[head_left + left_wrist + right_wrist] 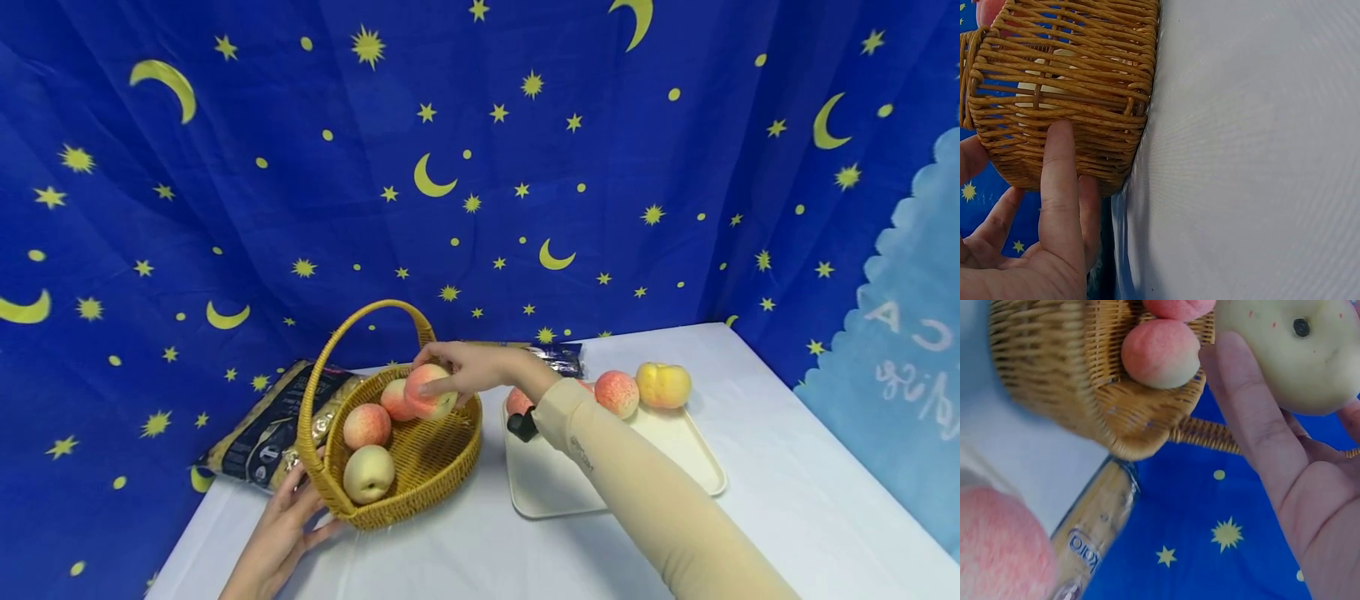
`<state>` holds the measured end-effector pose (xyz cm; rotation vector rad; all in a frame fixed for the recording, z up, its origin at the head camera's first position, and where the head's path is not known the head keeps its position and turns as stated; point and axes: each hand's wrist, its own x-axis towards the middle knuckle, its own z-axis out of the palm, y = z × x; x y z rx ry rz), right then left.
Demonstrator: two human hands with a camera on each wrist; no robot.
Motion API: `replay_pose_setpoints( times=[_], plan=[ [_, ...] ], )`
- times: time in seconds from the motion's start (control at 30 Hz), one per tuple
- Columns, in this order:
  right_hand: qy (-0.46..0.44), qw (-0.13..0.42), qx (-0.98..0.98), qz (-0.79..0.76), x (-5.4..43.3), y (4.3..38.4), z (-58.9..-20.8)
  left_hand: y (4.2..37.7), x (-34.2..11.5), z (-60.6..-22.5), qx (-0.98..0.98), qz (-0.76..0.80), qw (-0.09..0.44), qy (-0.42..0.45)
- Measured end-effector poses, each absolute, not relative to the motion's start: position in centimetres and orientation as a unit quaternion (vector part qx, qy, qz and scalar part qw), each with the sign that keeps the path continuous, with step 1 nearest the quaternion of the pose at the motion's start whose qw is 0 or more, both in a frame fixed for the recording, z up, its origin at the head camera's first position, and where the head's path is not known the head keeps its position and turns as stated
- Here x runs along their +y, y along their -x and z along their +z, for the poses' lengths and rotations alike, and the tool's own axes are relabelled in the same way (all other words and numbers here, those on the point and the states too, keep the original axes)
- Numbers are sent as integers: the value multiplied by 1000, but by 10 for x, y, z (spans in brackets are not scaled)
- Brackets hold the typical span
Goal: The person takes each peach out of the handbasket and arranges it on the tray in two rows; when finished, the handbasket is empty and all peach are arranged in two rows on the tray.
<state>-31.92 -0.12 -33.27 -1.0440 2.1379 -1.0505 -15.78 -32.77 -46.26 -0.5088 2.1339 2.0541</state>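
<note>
My right hand [480, 368] holds a pink and cream peach [432, 392] over the far right part of a heart-shaped wicker basket [467, 468]. The right wrist view shows the pale underside of this peach [1294, 362] between the thumb and fingers. Inside the basket lie two pinkish peaches [367, 427] and a pale cream one [369, 475], along its left side. My left hand [281, 529] is at the basket's near left side. Its straight fingers [1060, 181] press against the woven wall in the left wrist view.
To the right, a cream tray [555, 493] carries pink peaches [617, 394] and a yellow peach-like fruit [663, 385], partly behind my right sleeve. A dark-printed pasta bag [255, 437] lies left of the basket. Another package [561, 358] lies behind, near the blue curtain [480, 167].
</note>
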Motion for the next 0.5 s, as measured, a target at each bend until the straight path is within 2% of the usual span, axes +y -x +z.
replay_pose_setpoints(
  times=[0.5],
  plan=[
    [411, 169, 808, -387, 56, 313, -342, 158, -326, -463, 710, 679, 66, 172]
  ],
)
